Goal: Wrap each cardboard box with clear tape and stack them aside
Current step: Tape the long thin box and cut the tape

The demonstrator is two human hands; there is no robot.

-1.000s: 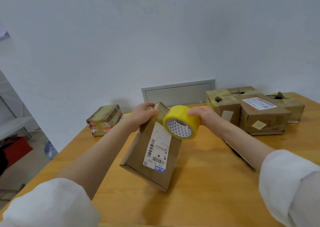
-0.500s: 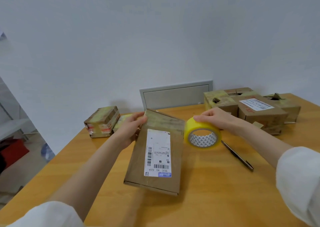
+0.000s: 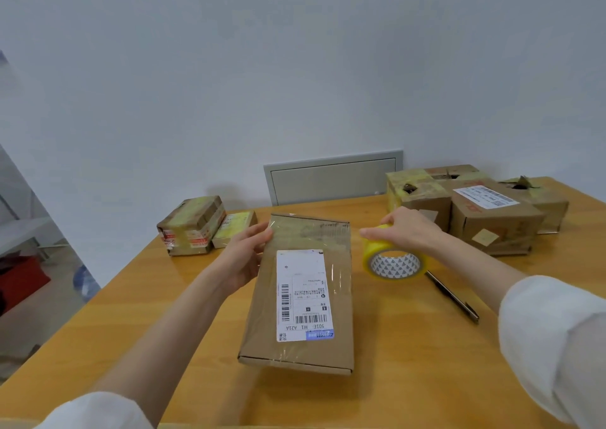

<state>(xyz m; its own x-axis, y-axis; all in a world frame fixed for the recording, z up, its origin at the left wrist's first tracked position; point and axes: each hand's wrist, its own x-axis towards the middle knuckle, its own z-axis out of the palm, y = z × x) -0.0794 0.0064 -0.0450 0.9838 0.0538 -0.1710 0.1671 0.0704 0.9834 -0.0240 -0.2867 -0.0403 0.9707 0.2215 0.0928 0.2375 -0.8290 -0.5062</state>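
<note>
Cardboard, flat and brown: a labelled box (image 3: pixel 300 297) lies mid-tabletop (image 3: pixel 410 382), with glossy clear tape running lengthwise over its label (image 3: pixel 303 310). The person's left grip (image 3: pixel 244 258) clasps the box's far left edge. The right grip (image 3: pixel 406 232) curls over a yellow tape roll (image 3: pixel 395 263) standing just beside the box, a pen (image 3: pixel 452 296) near it. Two taped parcels (image 3: pixel 193 225) sit aside at the far left, seemingly finished. Several boxes (image 3: pixel 492 228) at the far right, some torn open, probably await wrapping, so much of the job appears left.

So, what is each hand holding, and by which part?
Left hand grips the flat box by its left edge; right hand holds the tape roll from above.
</note>
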